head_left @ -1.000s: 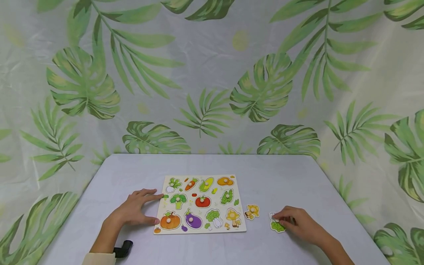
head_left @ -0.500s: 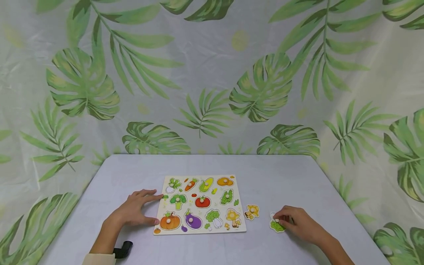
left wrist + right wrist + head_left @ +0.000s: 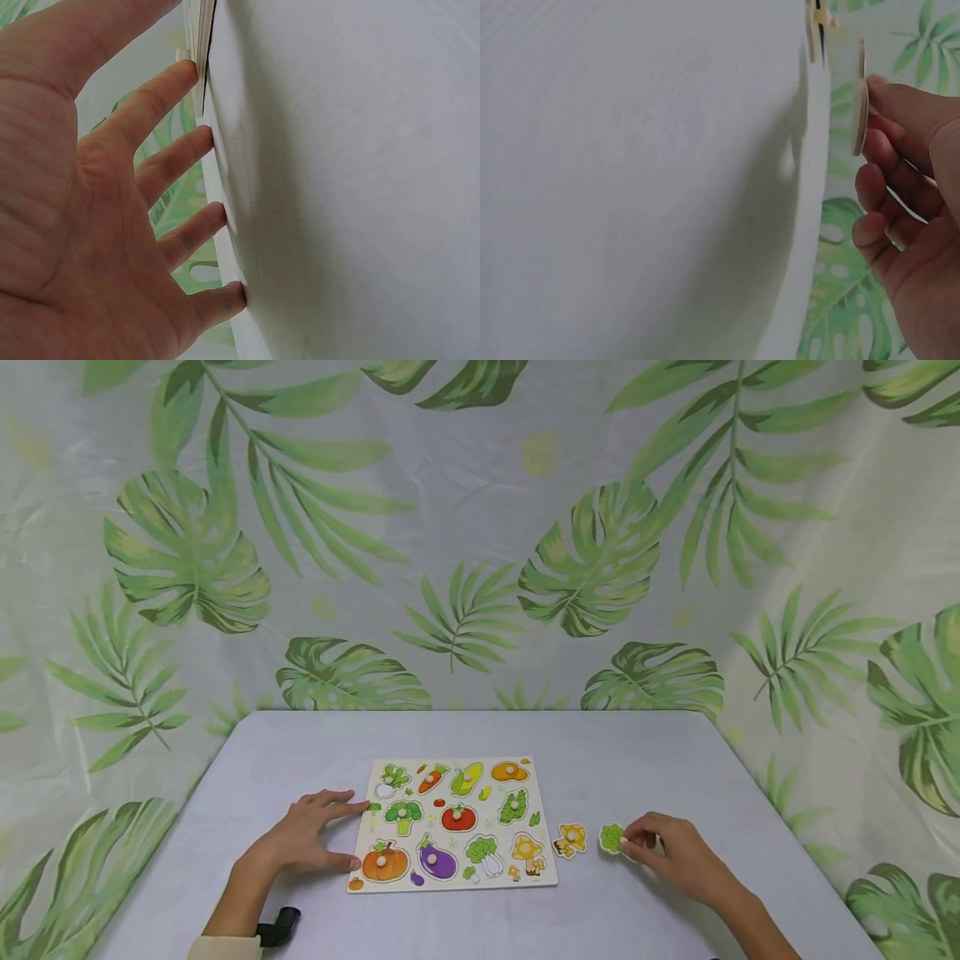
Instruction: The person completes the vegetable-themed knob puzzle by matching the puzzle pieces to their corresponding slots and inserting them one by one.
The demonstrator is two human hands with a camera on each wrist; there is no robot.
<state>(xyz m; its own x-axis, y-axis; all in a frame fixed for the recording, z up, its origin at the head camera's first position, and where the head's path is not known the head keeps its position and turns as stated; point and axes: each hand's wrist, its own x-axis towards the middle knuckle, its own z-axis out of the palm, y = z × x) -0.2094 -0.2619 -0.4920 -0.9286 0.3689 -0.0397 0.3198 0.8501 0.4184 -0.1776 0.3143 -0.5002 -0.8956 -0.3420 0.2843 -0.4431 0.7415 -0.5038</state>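
My right hand (image 3: 678, 856) pinches a leafy-green bok choy puzzle piece (image 3: 611, 837) between thumb and fingers. In the right wrist view that piece (image 3: 862, 105) appears edge-on, held off the white table. My left hand (image 3: 303, 835) has its fingers spread, with the index finger and thumb against the left edge of a vegetable puzzle board (image 3: 483, 818). The left wrist view shows the other fingertips (image 3: 217, 214) touching the tabletop. A mushroom piece (image 3: 572, 839) lies just right of the board. The bok choy print (image 3: 483, 853) and mushroom print (image 3: 528, 852) on the board have no knobs.
Knobbed pieces such as the pumpkin (image 3: 386, 864), eggplant (image 3: 438, 858) and tomato (image 3: 459, 817) sit in the board. A white cloth covers the table (image 3: 480, 731). Leaf-print curtain (image 3: 480, 527) hangs behind it. A black object (image 3: 280, 927) is by the left wrist.
My right hand has lifted the bok choy piece from the table and moved it slightly left and away from me, turning its leafy end leftward. The left hand and board stay put.
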